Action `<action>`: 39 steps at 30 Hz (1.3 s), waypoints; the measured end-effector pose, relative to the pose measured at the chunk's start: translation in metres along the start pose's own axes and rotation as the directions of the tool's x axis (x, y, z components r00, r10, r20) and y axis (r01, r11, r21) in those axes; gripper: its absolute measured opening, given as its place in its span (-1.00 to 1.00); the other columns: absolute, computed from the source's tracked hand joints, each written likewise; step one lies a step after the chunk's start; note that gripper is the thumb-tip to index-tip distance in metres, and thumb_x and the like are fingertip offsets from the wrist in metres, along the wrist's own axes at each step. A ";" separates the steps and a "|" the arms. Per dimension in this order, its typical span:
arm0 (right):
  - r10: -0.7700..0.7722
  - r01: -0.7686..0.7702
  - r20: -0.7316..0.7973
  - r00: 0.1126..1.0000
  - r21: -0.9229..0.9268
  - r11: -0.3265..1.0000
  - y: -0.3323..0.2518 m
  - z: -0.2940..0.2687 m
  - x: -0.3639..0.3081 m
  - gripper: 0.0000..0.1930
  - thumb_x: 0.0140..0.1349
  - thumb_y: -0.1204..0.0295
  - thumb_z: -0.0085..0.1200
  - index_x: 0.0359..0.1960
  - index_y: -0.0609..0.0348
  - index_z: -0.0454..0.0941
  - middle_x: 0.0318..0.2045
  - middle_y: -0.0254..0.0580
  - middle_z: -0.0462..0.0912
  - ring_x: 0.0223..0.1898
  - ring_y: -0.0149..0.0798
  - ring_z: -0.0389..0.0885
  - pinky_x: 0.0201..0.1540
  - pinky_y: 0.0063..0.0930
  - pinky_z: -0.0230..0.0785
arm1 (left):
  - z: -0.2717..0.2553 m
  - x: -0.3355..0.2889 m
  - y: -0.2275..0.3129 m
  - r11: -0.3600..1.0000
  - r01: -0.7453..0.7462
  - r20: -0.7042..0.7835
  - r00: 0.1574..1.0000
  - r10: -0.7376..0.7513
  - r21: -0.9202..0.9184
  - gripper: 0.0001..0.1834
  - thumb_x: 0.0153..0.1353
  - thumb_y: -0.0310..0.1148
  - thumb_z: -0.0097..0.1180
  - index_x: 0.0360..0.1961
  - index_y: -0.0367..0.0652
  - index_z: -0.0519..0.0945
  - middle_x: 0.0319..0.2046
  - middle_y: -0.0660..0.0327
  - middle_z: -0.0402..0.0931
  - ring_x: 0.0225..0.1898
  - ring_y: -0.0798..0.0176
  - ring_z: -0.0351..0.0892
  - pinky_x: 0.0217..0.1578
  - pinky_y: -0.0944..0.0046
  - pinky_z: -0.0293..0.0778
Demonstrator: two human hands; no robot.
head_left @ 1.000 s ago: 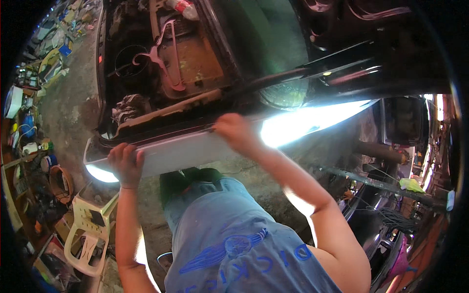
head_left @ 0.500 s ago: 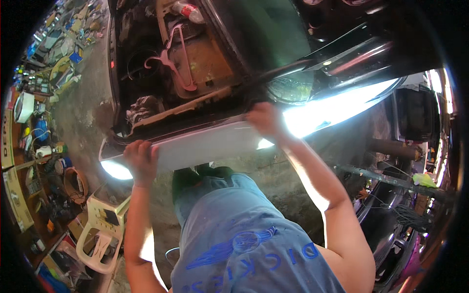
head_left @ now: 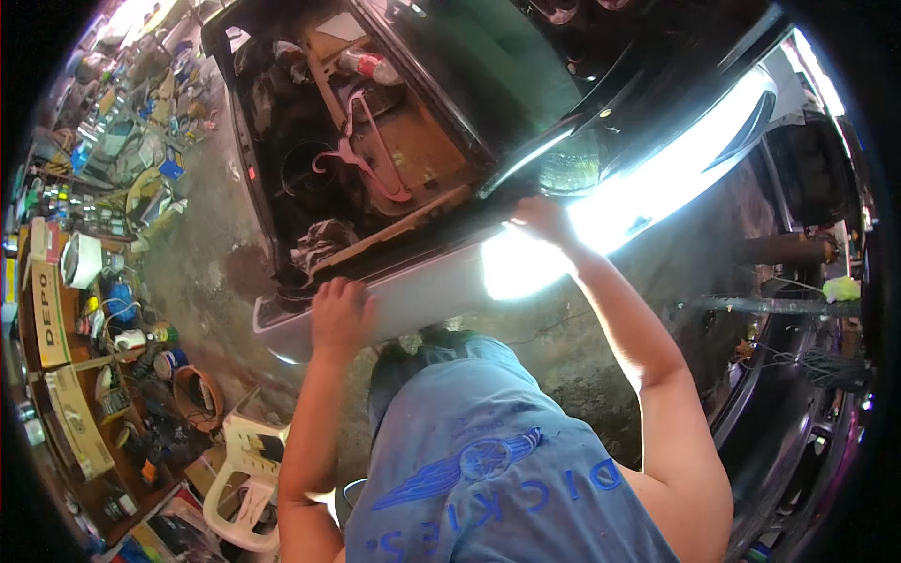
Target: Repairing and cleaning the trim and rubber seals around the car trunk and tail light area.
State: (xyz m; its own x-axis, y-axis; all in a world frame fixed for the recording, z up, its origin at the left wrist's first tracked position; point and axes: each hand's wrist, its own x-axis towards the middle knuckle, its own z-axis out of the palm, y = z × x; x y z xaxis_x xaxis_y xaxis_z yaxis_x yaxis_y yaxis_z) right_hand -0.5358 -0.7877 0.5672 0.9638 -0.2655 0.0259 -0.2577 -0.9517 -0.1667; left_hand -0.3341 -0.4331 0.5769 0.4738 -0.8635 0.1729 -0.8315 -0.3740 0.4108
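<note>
Dark capital letters stood out on a long cream-and-yellow cardboard box [head_left: 49, 314] on the left. The person's faded blue cloth shirt [head_left: 469, 479] carried a blue winged emblem with bold lettering, and a red label wrapped the clear plastic bottle [head_left: 371, 68] inside the black car body [head_left: 246, 178].

Along that body's near side lay a long, curved, silver-grey bumper panel [head_left: 422, 289], smooth and glossy, its middle and right stretches blazing with glare. The left hand [head_left: 340, 314] had its grip closed over the upper edge near the left end. The right hand [head_left: 544, 223] was bunched at the upper edge further along; I couldn't tell how tightly its grip was closed, or whether it held the rim.

A pink plastic hanger [head_left: 364, 167] lay in the car's open compartment. The panel's left end rounded the corner, and its right end swept upward. Grey concrete floor [head_left: 211, 220] stretched left of the car and showed beneath the panel; a cream plastic chair [head_left: 225, 493] stood near the left forearm.
</note>
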 end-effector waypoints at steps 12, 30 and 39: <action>-0.019 0.102 -0.217 0.976 0.374 0.922 -0.199 0.051 0.053 -0.85 0.24 0.32 0.07 -0.36 0.09 0.62 -0.35 -0.14 0.58 -0.16 -0.05 0.60 -0.11 -0.16 0.48 | -0.030 0.011 -0.039 0.981 -0.027 0.212 0.975 0.069 -0.193 -0.70 0.22 -0.29 0.20 -0.08 -0.22 0.56 -0.21 -0.02 0.53 -0.14 -0.13 0.53 -0.10 -0.03 0.45; 0.944 -0.232 0.108 0.312 0.972 -0.034 -0.196 0.039 -0.129 -0.67 0.36 0.35 0.11 0.05 0.29 0.46 -0.17 -0.10 0.68 -0.09 -0.27 0.67 -0.07 -0.40 0.50 | 0.076 0.147 0.073 0.837 -0.263 0.161 0.911 0.379 -0.480 -0.68 0.38 -0.32 0.04 0.04 -0.31 0.49 -0.29 -0.11 0.60 -0.29 -0.06 0.65 -0.24 0.08 0.52; 0.944 -0.190 0.258 0.205 0.957 -0.220 -0.242 0.102 -0.216 -0.84 0.40 0.48 -0.01 -0.09 0.31 0.49 -0.26 -0.17 0.66 -0.23 -0.36 0.64 -0.12 -0.46 0.51 | 0.087 0.156 0.109 0.863 -0.344 0.151 0.894 0.422 -0.371 -0.76 0.25 -0.27 0.15 -0.23 -0.26 0.58 -0.23 -0.07 0.61 -0.14 -0.14 0.63 -0.16 -0.01 0.50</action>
State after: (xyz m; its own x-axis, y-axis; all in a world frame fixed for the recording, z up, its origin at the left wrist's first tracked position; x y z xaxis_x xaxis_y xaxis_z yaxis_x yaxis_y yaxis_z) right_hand -0.6746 -0.4848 0.5015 -0.0279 -0.9131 -0.4067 -0.0608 0.4077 -0.9111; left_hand -0.3756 -0.6381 0.5708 0.0291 -0.9808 0.1926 -0.7728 0.1002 0.6267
